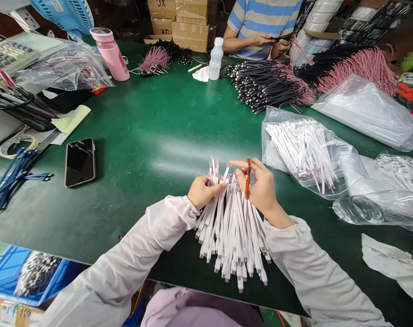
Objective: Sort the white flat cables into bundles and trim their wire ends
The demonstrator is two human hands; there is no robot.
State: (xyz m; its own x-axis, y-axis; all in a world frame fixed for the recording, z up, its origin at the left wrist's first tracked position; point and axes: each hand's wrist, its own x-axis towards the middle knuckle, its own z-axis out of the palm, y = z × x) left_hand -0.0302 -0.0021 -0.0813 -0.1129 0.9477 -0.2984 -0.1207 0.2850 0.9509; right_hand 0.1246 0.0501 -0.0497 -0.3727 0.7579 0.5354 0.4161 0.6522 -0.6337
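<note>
My left hand (206,190) is closed around a few white flat cables (213,172), their stripped pinkish wire ends pointing up. In my right hand (259,186) sits a small orange-handled tool (247,181); its working end is hidden, so its exact kind cannot be told. The right index finger reaches left and touches, or nearly touches, the wire end of one cable by the left thumb. Below both hands a fanned pile of white cables (238,231) lies on the green table (134,122), with metal-tipped plugs toward the near edge.
Bagged white cables (305,150) lie at right, and black cable bundles (264,84) farther back. A phone (80,162), pink bottle (111,54) and pen holder (25,111) are at left. White bottle (216,61) stands at the far side, near a person in a striped shirt (264,18).
</note>
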